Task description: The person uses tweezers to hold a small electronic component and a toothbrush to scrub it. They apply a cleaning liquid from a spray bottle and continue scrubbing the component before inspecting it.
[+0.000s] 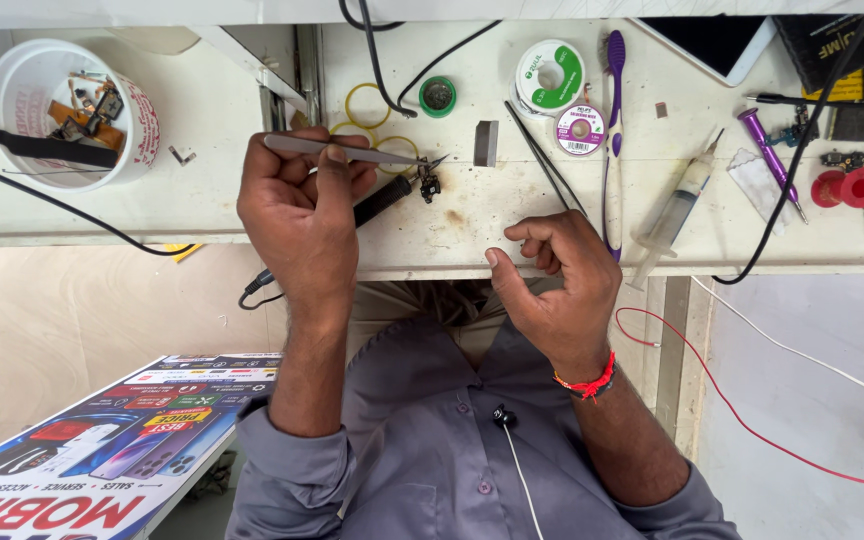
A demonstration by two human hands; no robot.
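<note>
left hand [302,205] pinched on metal tweezers [352,152] – tips at a tiny black component [429,186] on the workbench [472,225]. right hand [562,280] loosely curled, holding nothing – near the bench edge.

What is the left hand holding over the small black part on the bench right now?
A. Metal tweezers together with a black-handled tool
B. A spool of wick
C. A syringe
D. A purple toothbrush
A: the left hand holds metal tweezers and a black-handled tool, both tips at the small black part; the right hand rests empty at the bench edge.
</note>
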